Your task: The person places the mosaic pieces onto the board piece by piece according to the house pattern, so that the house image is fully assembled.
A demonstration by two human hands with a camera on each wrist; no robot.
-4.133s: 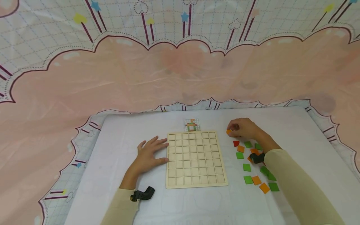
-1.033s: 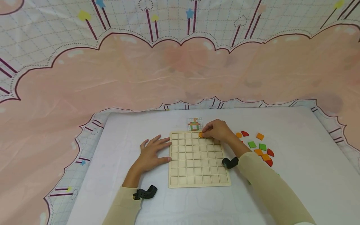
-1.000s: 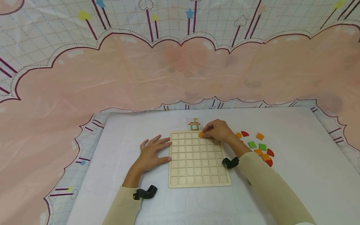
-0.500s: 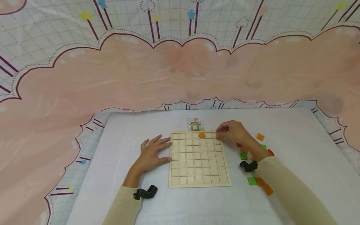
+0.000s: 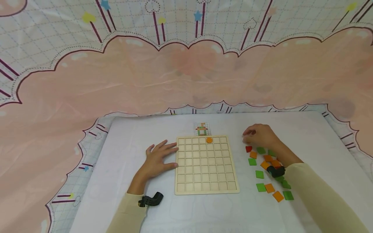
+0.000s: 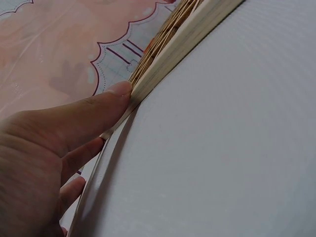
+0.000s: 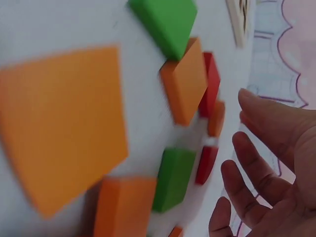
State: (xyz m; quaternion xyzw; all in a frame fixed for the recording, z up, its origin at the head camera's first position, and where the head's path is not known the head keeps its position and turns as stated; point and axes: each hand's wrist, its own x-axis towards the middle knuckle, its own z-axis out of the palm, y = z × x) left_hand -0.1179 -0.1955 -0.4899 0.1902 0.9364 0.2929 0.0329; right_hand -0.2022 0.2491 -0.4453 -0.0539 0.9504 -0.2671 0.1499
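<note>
A wooden grid board [image 5: 205, 168] lies on the white table, with an orange disc [image 5: 209, 140] in a cell of its far row. My left hand [image 5: 157, 160] is spread at the board's left edge, its thumb and fingertips touching the rim; the left wrist view shows the thumb [image 6: 94, 116] against the wooden side. Over the far end of the loose pieces hovers my right hand [image 5: 260, 135], thumb and fingers apart around nothing. In the right wrist view another orange disc [image 7: 216, 119] lies near its thumb, beside red rounded pieces [image 7: 207, 165].
Loose green squares [image 5: 259, 174] and orange squares [image 5: 269, 188] are scattered right of the board, some overlapping. A red piece [image 5: 248, 149] lies near the right hand. Behind the board is a small gridded card [image 5: 202, 128] with a coloured block pattern.
The right hand carried an orange disc from the right onto the board's far row and let go of it. It has since moved back right over the pieces. The left hand stays put.
</note>
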